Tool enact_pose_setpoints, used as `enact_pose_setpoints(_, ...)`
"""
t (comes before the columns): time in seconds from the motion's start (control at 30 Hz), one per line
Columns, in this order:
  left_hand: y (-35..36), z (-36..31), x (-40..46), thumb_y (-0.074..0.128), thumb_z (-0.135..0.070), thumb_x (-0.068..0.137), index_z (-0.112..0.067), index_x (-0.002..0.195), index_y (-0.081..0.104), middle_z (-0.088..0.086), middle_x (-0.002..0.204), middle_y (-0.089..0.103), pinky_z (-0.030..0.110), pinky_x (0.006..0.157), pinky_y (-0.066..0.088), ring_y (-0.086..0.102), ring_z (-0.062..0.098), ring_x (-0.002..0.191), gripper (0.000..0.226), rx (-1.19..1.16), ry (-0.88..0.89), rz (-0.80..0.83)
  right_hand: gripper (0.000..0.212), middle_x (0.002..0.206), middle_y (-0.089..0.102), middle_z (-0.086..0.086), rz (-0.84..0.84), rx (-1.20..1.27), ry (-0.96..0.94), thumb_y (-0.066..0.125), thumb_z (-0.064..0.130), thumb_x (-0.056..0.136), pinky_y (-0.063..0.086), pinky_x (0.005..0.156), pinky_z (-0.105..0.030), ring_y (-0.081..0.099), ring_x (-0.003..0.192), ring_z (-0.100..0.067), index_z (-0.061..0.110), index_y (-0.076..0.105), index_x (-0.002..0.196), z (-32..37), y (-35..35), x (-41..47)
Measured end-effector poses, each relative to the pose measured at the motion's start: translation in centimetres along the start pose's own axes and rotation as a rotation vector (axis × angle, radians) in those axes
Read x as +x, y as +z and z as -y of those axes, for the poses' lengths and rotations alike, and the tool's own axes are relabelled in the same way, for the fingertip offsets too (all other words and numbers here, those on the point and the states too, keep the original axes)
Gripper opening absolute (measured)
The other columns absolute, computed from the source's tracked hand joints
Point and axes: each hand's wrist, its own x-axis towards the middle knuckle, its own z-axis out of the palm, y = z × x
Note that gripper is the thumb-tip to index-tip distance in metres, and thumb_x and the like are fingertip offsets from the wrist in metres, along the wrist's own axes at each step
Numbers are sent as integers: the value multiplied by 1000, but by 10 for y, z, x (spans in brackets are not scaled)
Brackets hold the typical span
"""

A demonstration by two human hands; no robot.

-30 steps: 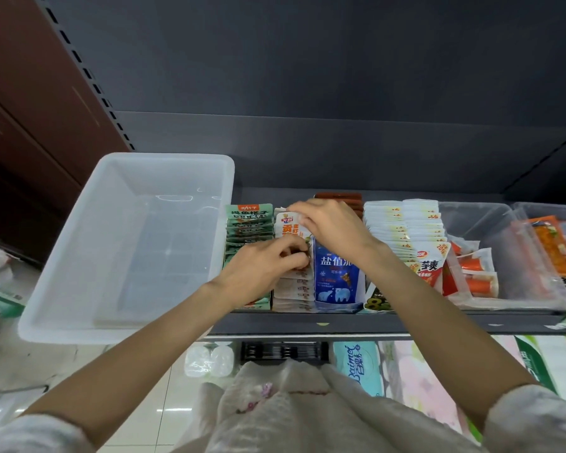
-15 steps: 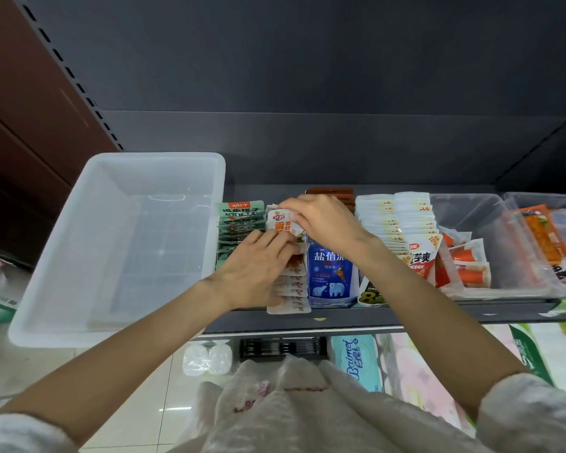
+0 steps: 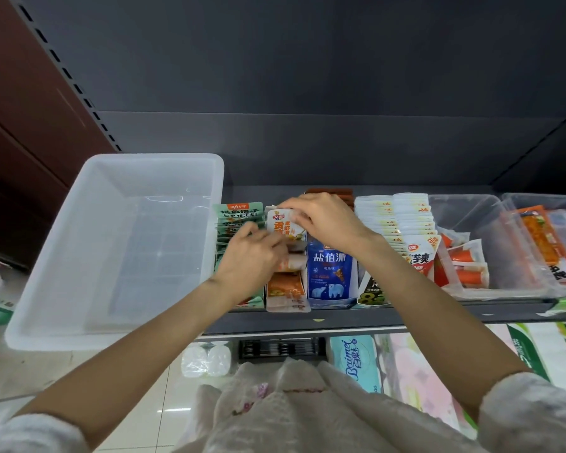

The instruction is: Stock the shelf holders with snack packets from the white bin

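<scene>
White bin [image 3: 79, 256] sits beside upright orange-white snack packets [image 3: 283, 225].

hidden: left hand [image 3: 249, 259] covers the green packets' [image 3: 239, 217] middle rows | cut off: rightmost clear bin [image 3: 546, 204] at frame edge | unreadable: small packet print

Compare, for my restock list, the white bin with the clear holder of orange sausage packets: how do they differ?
The white bin looks empty; the clear holder contains orange sausage packets. The bin is larger and milky white; the holder is smaller and see-through. The bin overhangs the shelf's front edge; the holder sits within it. Both are open-topped plastic.
</scene>
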Motion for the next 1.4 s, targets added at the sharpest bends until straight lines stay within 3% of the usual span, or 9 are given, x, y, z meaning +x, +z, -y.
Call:
enact_pose_setpoints(0.23,-3,12,23,80,-21,71,-13,96,66,6,99,66,34,74,48,63,24,83,29,-110,-165,-167,47,147,39,4,286,476,158,40,40,99,39,103,-29,42,129,-10,34,30,145,-3,-21,-13)
enact_pose_setpoints(0.33,-2,10,15,80,-21,71,-13,103,59,7,110,61,36,82,46,53,24,100,39,-211,-216,-216,69,151,31,4,271,147,76,59,30,92,40,104,-34,34,134,-13,29,21,149,1,-9,-19)
enact_pose_setpoints(0.43,-13,9,-2,69,-33,80,-16,101,55,4,106,61,32,85,41,49,20,101,30,-279,-176,-324,61,144,40,3,94,-43,12,60,23,91,43,94,-31,38,130,-14,24,32,145,4,6,-20)
enact_pose_setpoints(0.6,-21,-7,-36,52,-69,74,-25,102,63,-8,98,66,30,81,33,56,14,94,54,-252,73,65,56,139,46,4,15,-71,30,58,14,91,43,84,-26,39,126,-13,23,37,141,5,13,-16)
enact_pose_setpoints(0.77,-3,-13,-31,77,-23,72,-27,82,70,-9,73,69,29,71,30,60,13,70,13,-154,43,102,55,139,47,4,17,-31,41,60,15,90,42,92,-29,42,127,-14,26,39,140,1,12,-12)
enact_pose_setpoints(0.93,-11,9,-3,82,-27,66,-17,93,69,0,86,70,35,76,44,60,23,83,32,-140,-196,-18,54,133,54,3,46,101,36,64,25,88,46,89,-33,50,121,-16,27,43,138,-6,6,-6)
enact_pose_setpoints(1.1,-2,-4,-10,75,-24,74,-20,100,68,-2,95,65,34,76,41,54,21,88,27,-180,-119,-82,40,117,59,1,231,241,47,49,31,97,41,74,-21,52,90,-3,28,45,137,-11,-11,2)
enact_pose_setpoints(1.2,1,-8,-22,69,-22,79,-19,96,68,0,104,62,34,82,36,50,21,99,18,-212,-172,-158,42,112,63,-2,234,81,33,50,26,97,47,70,-25,55,81,-7,27,43,138,-8,-15,7)
enact_pose_setpoints(1.4,3,-9,-28,70,-21,78,-18,98,67,4,116,59,41,88,44,51,25,108,20,-279,-253,-156,34,109,67,-6,234,-393,-123,55,34,93,45,73,-32,63,99,-24,17,55,123,3,-11,29)
